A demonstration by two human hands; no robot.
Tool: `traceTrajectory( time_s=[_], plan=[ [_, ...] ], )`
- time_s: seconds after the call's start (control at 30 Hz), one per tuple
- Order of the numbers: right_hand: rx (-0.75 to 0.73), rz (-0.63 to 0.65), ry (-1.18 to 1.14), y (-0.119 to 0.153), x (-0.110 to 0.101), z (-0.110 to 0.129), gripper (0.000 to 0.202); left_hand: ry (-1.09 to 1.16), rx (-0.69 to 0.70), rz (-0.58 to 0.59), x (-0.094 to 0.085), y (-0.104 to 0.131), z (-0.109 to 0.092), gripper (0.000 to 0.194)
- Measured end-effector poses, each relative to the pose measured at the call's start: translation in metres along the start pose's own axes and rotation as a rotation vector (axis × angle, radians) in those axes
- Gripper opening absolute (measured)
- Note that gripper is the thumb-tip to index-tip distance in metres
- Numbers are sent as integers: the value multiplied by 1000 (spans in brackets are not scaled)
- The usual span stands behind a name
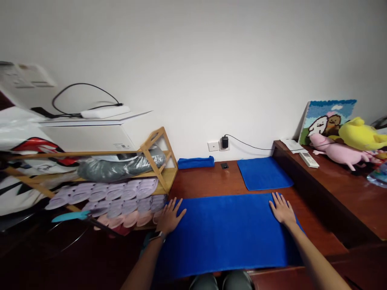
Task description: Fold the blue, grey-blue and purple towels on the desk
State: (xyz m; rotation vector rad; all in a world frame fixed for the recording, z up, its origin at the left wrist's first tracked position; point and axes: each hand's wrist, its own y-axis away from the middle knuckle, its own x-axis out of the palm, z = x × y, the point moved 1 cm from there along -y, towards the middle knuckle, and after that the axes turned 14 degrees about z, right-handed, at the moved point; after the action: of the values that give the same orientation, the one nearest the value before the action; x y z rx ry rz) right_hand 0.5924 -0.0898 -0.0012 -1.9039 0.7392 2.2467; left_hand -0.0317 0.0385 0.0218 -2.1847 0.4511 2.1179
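A large blue towel (226,233) lies spread out flat across the reddish-brown wooden surface, its near edge reaching the front. My left hand (171,217) rests at its far left corner with the fingers stretched out and apart. On the far right corner lies my right hand (282,210), palm down, fingers spread. Neither hand grips anything. Behind it on the right is a smaller blue cloth (265,173), laid flat. A rolled or folded blue cloth (196,162) sits against the wall at the back left.
To the left, a wooden rack (163,161) holds rows of lilac and pink slippers (121,191), with a white box (87,137) on top. A raised ledge at right carries a remote control (308,160) and plush toys (338,151). A black adapter (225,141) is plugged into the wall.
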Motion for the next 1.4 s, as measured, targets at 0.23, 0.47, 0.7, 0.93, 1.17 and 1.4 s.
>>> traceTrajectory(
  time_s=[0.23, 0.47, 0.7, 0.93, 1.17, 1.4],
  plan=[
    [-3, -15, 0, 19, -35, 75, 73, 34, 50, -74, -23, -9, -46, 65],
    [-488, 8, -47, 67, -6, 257, 65, 77, 370, -116, 6, -21, -217, 58],
    [-305, 35, -10, 31, -4, 138, 69, 98, 100, -61, 12, -16, -110, 66],
    [34, -9, -30, -7, 7, -25, 82, 44, -31, -109, 13, 1, 1, 72],
    [102, 67, -73, 3, -23, 2, 82, 96, -50, -36, -10, -1, -17, 72],
    [-337, -149, -23, 90, -6, 148, 71, 109, 325, -152, -1, 37, -168, 60]
  ],
)
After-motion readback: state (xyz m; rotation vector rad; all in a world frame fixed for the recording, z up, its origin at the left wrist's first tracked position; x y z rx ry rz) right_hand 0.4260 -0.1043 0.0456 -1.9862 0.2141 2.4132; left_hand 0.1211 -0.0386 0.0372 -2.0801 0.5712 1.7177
